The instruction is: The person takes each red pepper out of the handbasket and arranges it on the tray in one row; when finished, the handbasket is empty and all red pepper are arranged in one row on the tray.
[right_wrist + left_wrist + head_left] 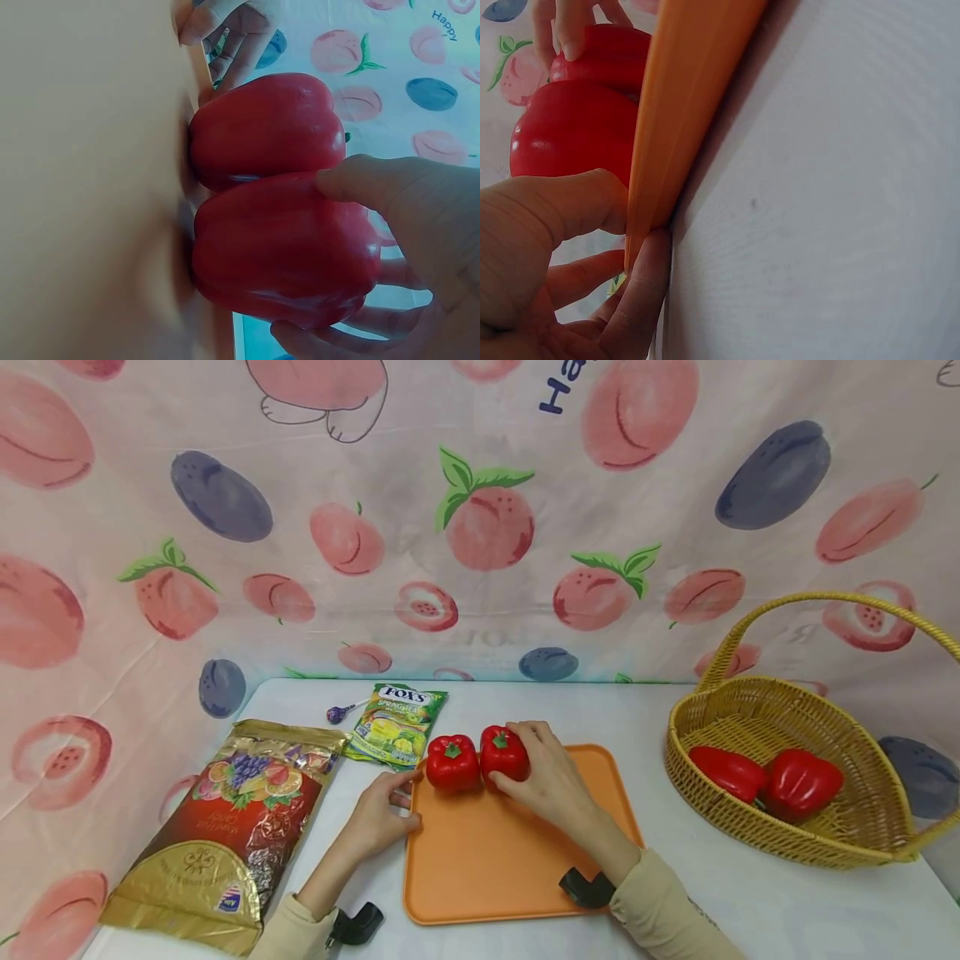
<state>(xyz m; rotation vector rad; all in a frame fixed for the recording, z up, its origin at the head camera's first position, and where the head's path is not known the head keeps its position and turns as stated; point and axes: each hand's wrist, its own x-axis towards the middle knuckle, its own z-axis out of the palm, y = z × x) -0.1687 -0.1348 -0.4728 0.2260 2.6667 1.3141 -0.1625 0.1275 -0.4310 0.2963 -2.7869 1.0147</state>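
Two red bell peppers stand upright side by side on the back left part of an orange tray (487,872). My right hand (551,785) holds the right bell pepper (502,758), its thumb on the near side and its fingers round the far side. That bell pepper (277,247) leans against the left bell pepper (452,768) in the right wrist view. At the tray's left edge, my left hand (382,817) pinches the rim; the left wrist view has its thumb (577,206) on the inner side and fingers (641,300) on the outer side.
A yellow wicker basket (697,777) with a tall handle stands at the right, holding two more red peppers (802,785). Left of the tray lie a large candy bag (232,818), a green Fox's candy bag (397,722) and a lollipop (337,713). Fruit-print cloth (480,635) hangs behind.
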